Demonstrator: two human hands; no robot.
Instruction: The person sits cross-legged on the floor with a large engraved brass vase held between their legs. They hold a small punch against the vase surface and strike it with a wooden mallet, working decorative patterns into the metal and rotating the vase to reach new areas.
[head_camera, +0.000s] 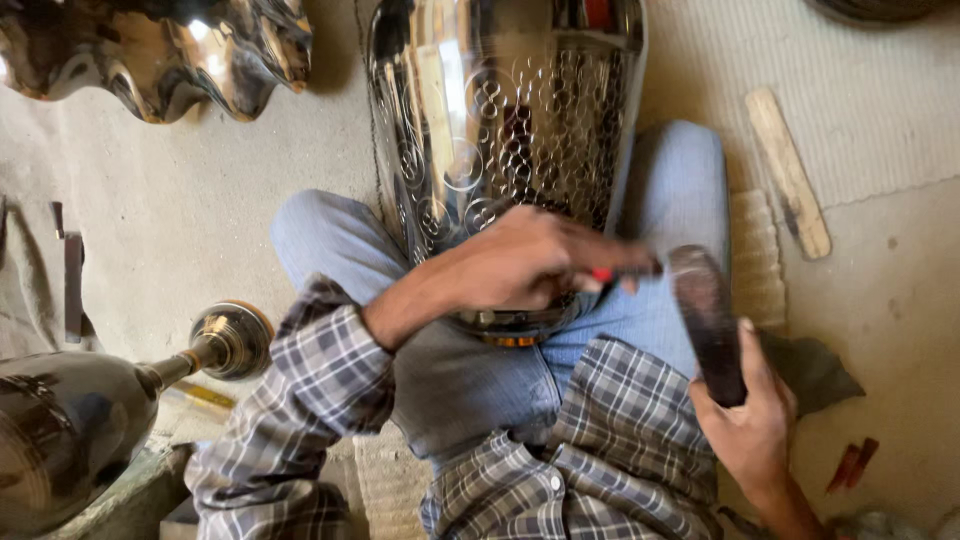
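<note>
A tall shiny metal vessel (500, 110) with punched ring patterns lies across my lap between my knees. My left hand (520, 265) rests on its lower end and grips a thin dark punch tool with a red tip (625, 271), held sideways. To the right, my right hand (750, 415) grips a dark wooden mallet (708, 320), its head raised near the punch's end.
A wavy polished metal piece (160, 55) lies at top left. A dark metal vase (90, 410) with a round foot lies at lower left. A wooden stick (790, 170) rests on the mat at right, with small red pieces (850, 465) on the floor.
</note>
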